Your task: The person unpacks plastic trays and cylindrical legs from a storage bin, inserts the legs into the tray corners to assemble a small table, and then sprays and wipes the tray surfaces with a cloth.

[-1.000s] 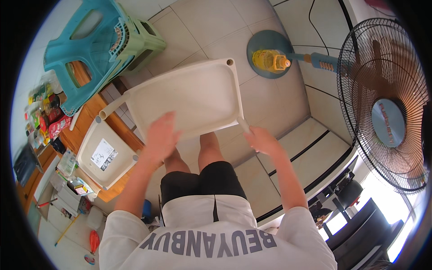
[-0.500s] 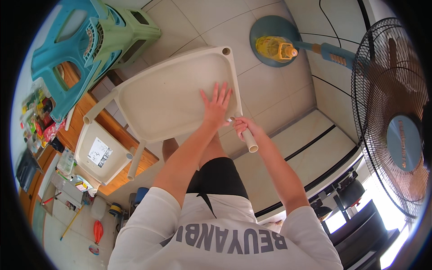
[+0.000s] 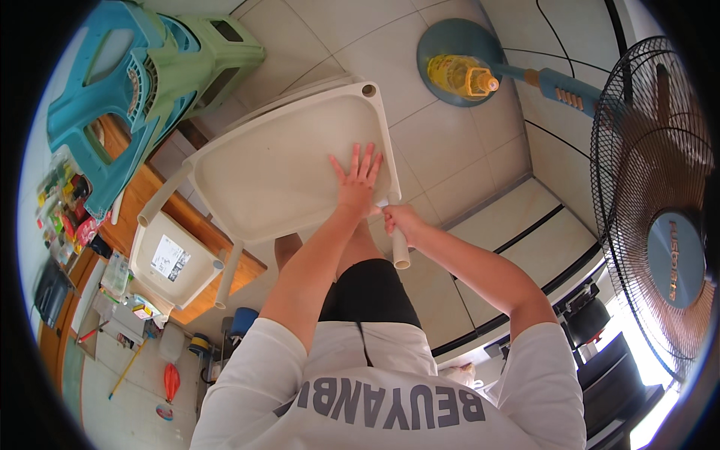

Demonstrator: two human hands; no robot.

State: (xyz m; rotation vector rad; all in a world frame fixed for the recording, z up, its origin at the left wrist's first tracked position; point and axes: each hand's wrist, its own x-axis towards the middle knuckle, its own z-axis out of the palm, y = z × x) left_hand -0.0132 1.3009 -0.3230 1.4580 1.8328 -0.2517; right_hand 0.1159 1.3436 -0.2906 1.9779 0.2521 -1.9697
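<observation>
A large beige plastic tray-like shelf with a raised rim lies in front of me, tilted. My left hand rests flat on its surface near the right end, fingers spread. Beside that corner, my right hand is wrapped round a beige tube leg, whose hollow end points toward me. The leg's upper end meets the shelf's near right corner; my fingers partly hide the joint. Two more tube legs, a left one and a near left one, stand out from the shelf's left corners. The far right corner has a round hole.
A smaller beige tray with a white label sits on a wooden table at left. Blue and green plastic stools are stacked at far left. A standing fan is on the right, a yellow bottle on its round base.
My right hand and the leg have shifted left, and the leg's free end now points more straight toward me. My right elbow has swung outward. My left hand stays flat on the shelf.
</observation>
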